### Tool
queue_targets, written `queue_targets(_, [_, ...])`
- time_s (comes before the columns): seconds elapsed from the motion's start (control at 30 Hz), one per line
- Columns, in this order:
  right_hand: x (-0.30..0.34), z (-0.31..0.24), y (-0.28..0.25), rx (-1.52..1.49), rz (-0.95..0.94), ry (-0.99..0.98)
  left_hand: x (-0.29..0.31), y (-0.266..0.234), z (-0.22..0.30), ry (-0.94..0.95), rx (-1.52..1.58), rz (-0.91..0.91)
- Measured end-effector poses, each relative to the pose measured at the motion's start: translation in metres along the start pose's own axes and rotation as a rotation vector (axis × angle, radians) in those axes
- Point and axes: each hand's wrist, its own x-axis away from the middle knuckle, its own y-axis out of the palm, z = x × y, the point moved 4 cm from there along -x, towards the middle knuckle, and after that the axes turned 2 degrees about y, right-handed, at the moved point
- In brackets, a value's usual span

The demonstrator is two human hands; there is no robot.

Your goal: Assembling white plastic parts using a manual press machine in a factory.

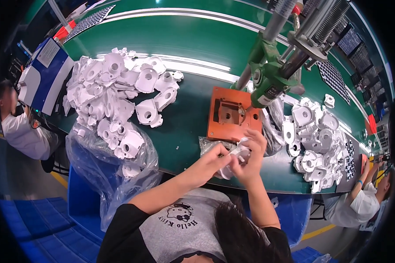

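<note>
- left hand (pixel 213 161) and right hand (pixel 251 154) together, both clamped on one white plastic part (pixel 237 156), pinched between the fingertips.
- held just above the near edge of the green table (pixel 193 48), in front of the orange fixture plate (pixel 232 115).
- heaps of white parts: left pile (pixel 118 94), right pile (pixel 317 140).

Fixture plate (pixel 233 115) between 2 part piles (pixel 118 101)
</note>
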Motion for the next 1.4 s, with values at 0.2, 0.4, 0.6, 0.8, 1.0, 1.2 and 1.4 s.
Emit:
queue_targets(0.2, [0.006, 0.014, -0.003, -0.729, 0.145, 0.115, 0.003, 0.022, 0.043, 0.15, -0.947, -0.151])
queue_targets(0.4, [-0.052, 0.064, -0.064, 0.118, 0.135, 0.368, -0.009, 0.026, 0.077, 0.967, -1.621, -0.051])
queue_targets(0.6, [-0.091, 0.186, -0.056, 0.692, -0.152, 0.149, -0.063, 0.003, 0.079, 1.132, -2.026, -0.06])
queue_targets(0.8, [-0.094, 0.194, -0.051, 0.732, -0.283, 0.091, -0.089, -0.007, 0.068, 1.125, -2.034, -0.075])
queue_targets(1.0, [-0.092, 0.189, -0.042, 0.762, -0.289, 0.072, -0.089, -0.008, 0.072, 1.066, -1.986, -0.111])
queue_targets(1.2, [-0.092, 0.188, -0.044, 0.806, -0.299, 0.072, -0.087, -0.017, 0.069, 1.075, -2.03, -0.126])
queue_targets(1.4, [-0.087, 0.187, -0.048, 0.892, -0.347, 0.029, -0.088, -0.019, 0.066, 0.984, -1.964, -0.133])
